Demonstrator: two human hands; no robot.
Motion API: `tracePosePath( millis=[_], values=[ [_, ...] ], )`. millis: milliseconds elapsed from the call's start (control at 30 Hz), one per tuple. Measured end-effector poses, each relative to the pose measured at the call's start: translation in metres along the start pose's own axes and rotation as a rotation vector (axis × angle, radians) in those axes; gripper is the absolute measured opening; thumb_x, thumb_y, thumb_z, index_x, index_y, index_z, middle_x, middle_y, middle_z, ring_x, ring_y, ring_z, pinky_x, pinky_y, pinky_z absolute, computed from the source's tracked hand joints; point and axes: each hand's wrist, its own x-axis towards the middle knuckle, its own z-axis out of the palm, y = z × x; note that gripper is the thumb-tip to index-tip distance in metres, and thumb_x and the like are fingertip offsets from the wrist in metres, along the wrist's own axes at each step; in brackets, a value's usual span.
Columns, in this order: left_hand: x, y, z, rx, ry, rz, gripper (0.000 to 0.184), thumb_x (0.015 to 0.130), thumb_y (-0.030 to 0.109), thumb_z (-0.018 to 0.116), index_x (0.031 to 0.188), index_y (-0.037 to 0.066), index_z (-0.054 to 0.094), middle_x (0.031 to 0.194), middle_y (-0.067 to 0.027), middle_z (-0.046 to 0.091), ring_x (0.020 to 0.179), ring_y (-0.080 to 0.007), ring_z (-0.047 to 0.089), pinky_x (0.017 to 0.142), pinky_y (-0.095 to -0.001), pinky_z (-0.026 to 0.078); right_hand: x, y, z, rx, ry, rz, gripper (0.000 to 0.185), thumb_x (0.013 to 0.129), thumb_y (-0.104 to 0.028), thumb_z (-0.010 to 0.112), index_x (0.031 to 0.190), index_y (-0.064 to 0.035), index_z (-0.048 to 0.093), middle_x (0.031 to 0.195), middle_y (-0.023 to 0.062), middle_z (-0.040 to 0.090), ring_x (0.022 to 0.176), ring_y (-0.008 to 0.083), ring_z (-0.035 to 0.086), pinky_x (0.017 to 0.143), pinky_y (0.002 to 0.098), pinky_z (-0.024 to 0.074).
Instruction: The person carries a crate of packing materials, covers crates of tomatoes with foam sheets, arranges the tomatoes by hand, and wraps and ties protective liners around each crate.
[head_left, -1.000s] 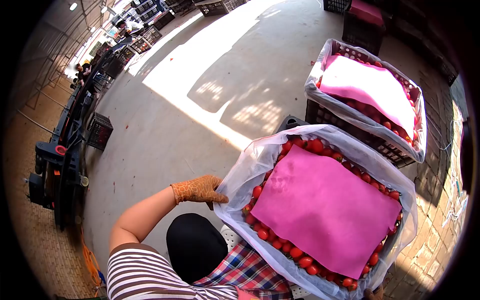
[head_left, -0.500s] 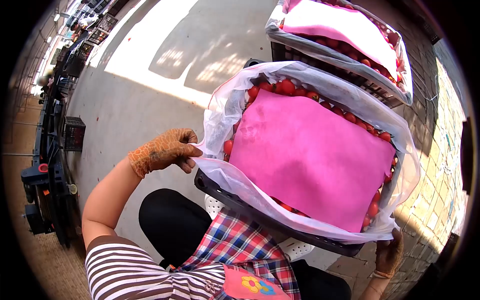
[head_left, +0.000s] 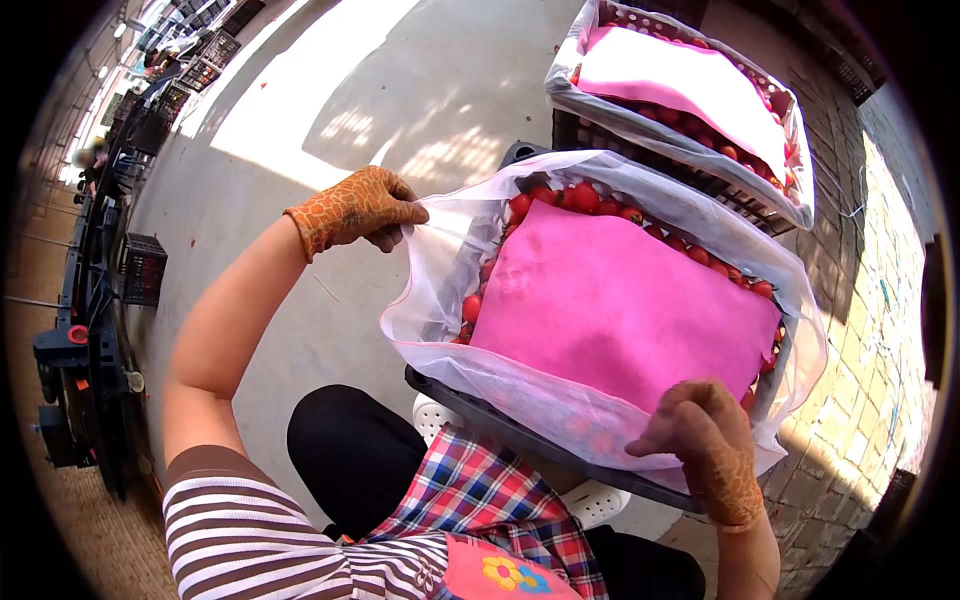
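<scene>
In front of me stands a black plastic crate (head_left: 530, 425) with a thin white liner (head_left: 440, 335) spread over its sides. Red cherry tomatoes (head_left: 580, 198) fill it, showing round the edges of a pink sheet (head_left: 620, 300) laid on top. My left hand (head_left: 362, 212), in an orange patterned glove, pinches the liner's edge at the far left corner and stretches it outward. My right hand (head_left: 700, 445), gloved alike and slightly blurred, is over the near right side of the liner, its bent fingers apart and apparently holding nothing.
A second lined crate (head_left: 690, 110) of tomatoes with a pale pink sheet sits just behind. At the far left runs dark machinery (head_left: 85, 370), with a black crate (head_left: 143, 270) beside it. Paving bricks (head_left: 850, 420) lie to the right, concrete floor to the left.
My left hand has gone up and away along the liner, to its far left corner. My right hand has left the near right corner and moved inward over the liner's near side.
</scene>
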Motion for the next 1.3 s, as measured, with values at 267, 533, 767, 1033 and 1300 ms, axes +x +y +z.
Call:
tracePosePath(
  millis=[267, 533, 767, 1033, 1300],
  values=[
    [-0.021, 0.005, -0.007, 0.175, -0.013, 0.094, 0.027, 0.085, 0.022, 0.061, 0.090, -0.005, 0.063, 0.069, -0.0075, 0.060, 0.057, -0.0116, 0.057, 0.053, -0.0246, 0.049, 0.149, 0.105, 0.181, 0.513, -0.808, 0.331, 0.057, 0.092, -0.051, 0.043, 0.122, -0.0017, 0.045, 0.104, 0.0107, 0.054, 0.100, 0.0230, 0.054, 0.091, 0.0360, 0.0439],
    [-0.039, -0.012, 0.059, 0.760, 0.225, 0.632, 0.017, 0.081, 0.018, 0.054, 0.077, 0.002, 0.057, 0.075, -0.0169, 0.060, 0.073, -0.0363, 0.060, 0.066, -0.0438, 0.048, 0.195, 0.079, 0.185, 0.906, -0.184, 0.053, 0.045, 0.095, -0.041, 0.042, 0.103, 0.0015, 0.054, 0.096, 0.0120, 0.060, 0.088, 0.0226, 0.059, 0.082, 0.0336, 0.0492],
    [-0.034, -0.023, 0.065, 0.544, 0.024, 0.727, 0.017, 0.077, 0.020, 0.056, 0.073, 0.004, 0.053, 0.071, -0.0185, 0.055, 0.070, -0.0389, 0.056, 0.062, -0.0476, 0.043, 0.197, 0.091, 0.166, 0.731, -0.076, 0.058, 0.034, 0.095, -0.035, 0.045, 0.087, -0.0039, 0.057, 0.085, 0.0087, 0.061, 0.075, 0.0207, 0.060, 0.068, 0.0339, 0.0514],
    [-0.035, -0.026, 0.063, 0.355, -0.050, 0.685, 0.020, 0.081, 0.021, 0.057, 0.076, 0.003, 0.052, 0.069, -0.0165, 0.055, 0.065, -0.0324, 0.055, 0.061, -0.0424, 0.044, 0.212, 0.107, 0.153, 0.758, -0.238, 0.069, 0.039, 0.096, -0.041, 0.043, 0.087, -0.0050, 0.055, 0.081, 0.0072, 0.060, 0.074, 0.0198, 0.058, 0.067, 0.0325, 0.0497],
    [-0.036, -0.034, 0.058, -0.536, -0.164, 0.006, 0.024, 0.089, 0.032, 0.053, 0.087, 0.008, 0.059, 0.064, 0.0008, 0.054, 0.049, -0.0045, 0.043, 0.043, -0.0185, 0.034, 0.174, 0.098, 0.175, 0.972, -0.516, -0.209, 0.052, 0.096, -0.044, 0.040, 0.124, -0.0010, 0.039, 0.082, 0.0058, 0.053, 0.067, 0.0175, 0.051, 0.067, 0.0365, 0.0447]
  ],
)
